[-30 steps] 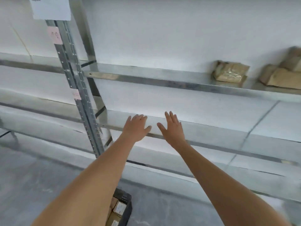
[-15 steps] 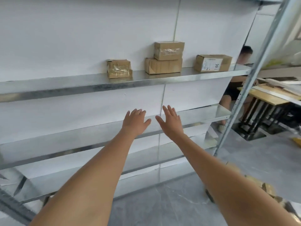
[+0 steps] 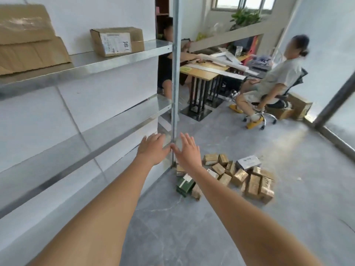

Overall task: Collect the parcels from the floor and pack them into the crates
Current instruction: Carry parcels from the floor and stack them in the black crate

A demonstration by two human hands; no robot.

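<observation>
Left hand [image 3: 152, 150] and right hand [image 3: 187, 152], fingers spread and empty, extended toward floor parcels [image 3: 238, 176] awaiting collection.

The view has swung to the right — now a pile of parcels [image 3: 236, 175] shows on the floor [image 3: 192, 227], past the shelf post [image 3: 175, 73].

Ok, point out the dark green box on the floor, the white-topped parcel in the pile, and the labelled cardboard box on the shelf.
Dark green box [image 3: 184, 184]: head view, top face.
White-topped parcel [image 3: 248, 162]: head view, white top.
Labelled cardboard box [image 3: 117, 41]: head view, white label.
</observation>
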